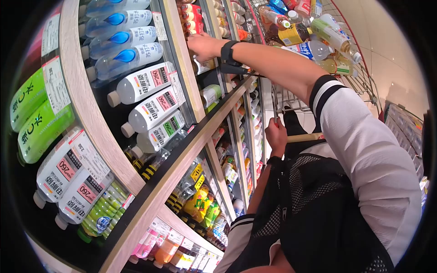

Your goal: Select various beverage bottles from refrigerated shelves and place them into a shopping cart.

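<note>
My right hand (203,47), with a dark band on the wrist, reaches into an upper shelf compartment. Its fingers are curled beside red-labelled bottles (192,19), and what they grip is too small to tell. Below it, a green-and-white labelled bottle (210,95) lies in the shelf. My left hand (276,133) is closed round the end of the pale handle (304,138) of a shopping cart (374,93). Several drink bottles lie in the cart, among them a clear one with a blue label (310,50).
Slanting shelf dividers (157,182) run close to both arms. White-labelled bottles (148,84), blue-drop bottles (132,54) and green bottles (45,132) fill the left side. Packed crates or shelving (405,132) stand at the far right beside the tiled floor (387,59).
</note>
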A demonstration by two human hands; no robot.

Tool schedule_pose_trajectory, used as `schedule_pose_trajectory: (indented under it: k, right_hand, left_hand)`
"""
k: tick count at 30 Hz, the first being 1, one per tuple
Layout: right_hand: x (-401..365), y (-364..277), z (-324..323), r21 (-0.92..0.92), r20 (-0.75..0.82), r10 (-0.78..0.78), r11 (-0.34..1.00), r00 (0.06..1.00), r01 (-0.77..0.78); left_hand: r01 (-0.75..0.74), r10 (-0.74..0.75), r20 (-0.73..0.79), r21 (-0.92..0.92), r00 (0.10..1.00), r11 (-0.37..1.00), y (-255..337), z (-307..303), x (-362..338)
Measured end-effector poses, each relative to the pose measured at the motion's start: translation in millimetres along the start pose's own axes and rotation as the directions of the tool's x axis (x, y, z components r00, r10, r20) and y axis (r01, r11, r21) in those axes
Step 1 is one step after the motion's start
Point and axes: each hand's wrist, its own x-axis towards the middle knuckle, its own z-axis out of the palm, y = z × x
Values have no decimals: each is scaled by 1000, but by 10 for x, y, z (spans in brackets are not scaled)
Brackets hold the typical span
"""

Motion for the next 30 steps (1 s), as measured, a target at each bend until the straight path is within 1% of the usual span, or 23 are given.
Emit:
schedule_pose_trajectory:
  k: [1,3,4,5,7,8,10,11,12,13,15,17,19,21,23,24,25,27,28,29,30]
  right_hand:
    - [-50,31,13,-2,7,-7,1000,1000,7]
    - [-125,108,-48,257,-119,-64,962,991,93]
    - [-191,116,-72,319,-192,-72,939,979,131]
    - [-249,122,-108,312,-194,-74,941,978,133]
    - [-368,123,-201,468,-210,-77,867,975,169]
    - [-477,98,-228,512,-252,-45,841,967,172]
    - [-683,34,-358,539,-227,12,835,974,115]
    - [-754,30,-381,554,-212,44,828,976,83]
    - [-845,-6,-462,560,-242,60,824,968,89]
    - [-965,-58,-551,554,-246,59,828,967,91]
    - [-1251,-149,-771,506,-392,113,856,913,111]
    - [-1666,-151,-1037,489,-396,158,870,905,63]
    - [-2183,-123,-1263,434,-422,198,901,885,5]
    - [-2776,-31,-1383,344,-389,312,922,867,-177]
    - [-3418,176,-1404,243,-355,362,926,862,-289]
    - [-3720,165,-1503,104,-315,298,954,901,-280]
    - [-3984,73,-1575,-33,-266,242,965,933,-260]
    - [-4365,-218,-1654,-5,-209,393,915,896,-403]
    - [-4565,-252,-1588,-57,-262,368,917,892,-395]
    - [-4722,-228,-1541,-63,-260,368,916,893,-396]
    - [-4867,-214,-1499,-46,-253,435,887,864,-459]
  left_hand:
    - [5,-5,-4,-8,1000,1000,9,-14,-8]
    - [28,-28,2,9,1000,1000,53,-27,-5]
    - [30,-30,5,10,1000,1000,49,-25,3]
    - [24,-24,4,6,1000,1000,55,-32,1]
    - [0,0,8,21,1000,1000,39,-38,-10]
    - [-15,15,6,17,1000,1000,31,-34,-13]
    - [-55,58,-47,68,997,996,-6,4,-13]
    - [-71,74,-49,63,996,996,-14,19,8]
    - [-69,71,-52,41,996,997,-23,24,9]
    - [-62,63,-56,21,996,998,-17,8,-11]
    - [-73,74,-51,14,996,997,-9,-19,-32]
    - [-103,105,-46,33,993,994,-18,-14,-23]
    - [-128,130,-62,31,990,991,-49,5,-8]
    - [-147,148,-74,23,986,989,-92,35,-20]
    - [-132,133,-53,25,990,991,-100,16,-15]
    - [-127,128,-32,49,991,991,-82,-2,-17]
    - [-122,123,-26,35,992,992,-159,58,25]
    - [-127,128,-52,29,990,992,-152,63,22]
    - [-133,134,-50,20,990,991,-122,38,23]
    - [-128,128,-29,11,991,992,-99,11,26]
    - [-125,125,-8,2,992,992,-148,22,26]
